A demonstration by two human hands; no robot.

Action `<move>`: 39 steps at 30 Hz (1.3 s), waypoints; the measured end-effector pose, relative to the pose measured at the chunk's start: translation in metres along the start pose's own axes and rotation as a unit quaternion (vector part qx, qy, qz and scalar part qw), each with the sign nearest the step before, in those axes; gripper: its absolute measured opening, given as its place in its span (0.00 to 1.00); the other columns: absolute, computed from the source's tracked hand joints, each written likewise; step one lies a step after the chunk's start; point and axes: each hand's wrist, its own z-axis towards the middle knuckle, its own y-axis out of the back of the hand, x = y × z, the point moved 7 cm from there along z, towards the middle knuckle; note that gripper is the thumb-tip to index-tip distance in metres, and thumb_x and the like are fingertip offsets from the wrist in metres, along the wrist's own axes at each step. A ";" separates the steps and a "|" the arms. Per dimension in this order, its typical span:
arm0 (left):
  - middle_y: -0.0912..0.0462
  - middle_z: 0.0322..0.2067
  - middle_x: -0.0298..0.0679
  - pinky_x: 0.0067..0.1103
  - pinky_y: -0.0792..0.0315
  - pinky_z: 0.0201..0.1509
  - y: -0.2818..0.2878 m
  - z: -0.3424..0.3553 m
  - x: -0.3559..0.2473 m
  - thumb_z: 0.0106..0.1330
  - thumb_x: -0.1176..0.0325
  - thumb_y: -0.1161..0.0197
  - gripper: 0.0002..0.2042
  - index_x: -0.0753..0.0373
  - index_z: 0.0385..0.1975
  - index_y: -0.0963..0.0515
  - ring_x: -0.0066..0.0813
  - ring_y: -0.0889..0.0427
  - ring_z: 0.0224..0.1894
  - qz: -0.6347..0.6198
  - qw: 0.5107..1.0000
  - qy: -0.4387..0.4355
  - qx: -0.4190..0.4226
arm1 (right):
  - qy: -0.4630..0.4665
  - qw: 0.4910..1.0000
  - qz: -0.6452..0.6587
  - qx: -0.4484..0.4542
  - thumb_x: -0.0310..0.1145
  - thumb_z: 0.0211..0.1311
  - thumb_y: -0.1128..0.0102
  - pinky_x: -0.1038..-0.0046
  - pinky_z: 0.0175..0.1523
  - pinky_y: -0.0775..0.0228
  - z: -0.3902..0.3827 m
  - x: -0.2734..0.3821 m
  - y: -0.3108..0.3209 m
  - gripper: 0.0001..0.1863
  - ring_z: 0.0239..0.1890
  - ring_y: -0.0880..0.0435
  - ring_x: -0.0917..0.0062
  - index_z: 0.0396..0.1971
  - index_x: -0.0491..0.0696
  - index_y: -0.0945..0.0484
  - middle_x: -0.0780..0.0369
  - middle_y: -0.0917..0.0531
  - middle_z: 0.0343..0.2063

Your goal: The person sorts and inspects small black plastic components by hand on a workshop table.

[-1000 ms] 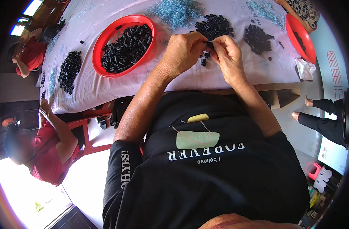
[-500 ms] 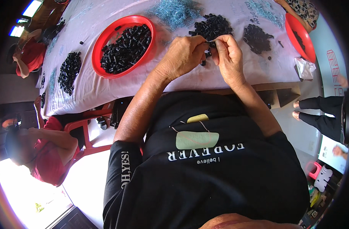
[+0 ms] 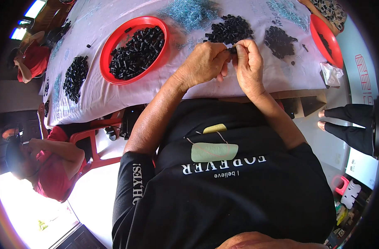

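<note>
Hidden or unclear: exact shape of the small black part, mostly covered by fingertips; far red tray cut partly by the dark rim of the view.
Left hand: closed, thumb and fingers pinching the small black part from the left.
Right hand: closed likewise, fingertips meeting the left hand's on the same part.
Place of the part: between both sets of fingertips, held just above the pale tablecloth, at the near edge of the middle heap of black parts.
Look of the part: dark, tiny, matte, same kind as the loose pieces around; finer detail too small to tell.
Around: round red tray full of black parts, left of the hands; second heap to the right; another heap far left on the cloth; crumpled white wrapper near the table's right edge.
In the way: both forearms crossing the table edge, hiding the cloth beneath.
Others nearby: person in a red shirt seated at lower left; bare feet and dark trousers at right.
</note>
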 end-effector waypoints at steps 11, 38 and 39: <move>0.21 0.16 0.38 0.22 0.24 0.23 0.000 -0.003 -0.009 0.68 0.70 0.49 0.13 0.69 0.23 0.24 0.26 0.18 0.17 0.065 0.994 -0.060 -0.070 | 0.046 0.998 -0.035 0.012 0.24 0.70 0.48 0.80 0.26 0.32 0.000 0.005 0.002 0.01 0.22 0.26 0.85 0.36 0.44 0.28 0.66 0.24 0.22; 0.20 0.21 0.53 0.40 0.25 0.31 0.015 -0.005 -0.008 0.65 0.68 0.44 0.09 0.66 0.25 0.25 0.55 0.19 0.28 0.238 0.944 -0.147 -0.175 | -0.048 0.992 0.068 0.100 0.21 0.69 0.49 0.83 0.31 0.25 0.008 0.004 -0.005 0.06 0.25 0.21 0.86 0.43 0.41 0.25 0.65 0.19 0.26; 0.20 0.21 0.53 0.41 0.26 0.31 0.015 -0.006 -0.007 0.65 0.68 0.44 0.09 0.66 0.25 0.25 0.55 0.19 0.28 0.245 0.943 -0.147 -0.173 | -0.060 0.991 0.067 0.103 0.21 0.69 0.49 0.83 0.33 0.24 0.008 0.003 -0.006 0.07 0.26 0.19 0.86 0.43 0.41 0.25 0.65 0.18 0.27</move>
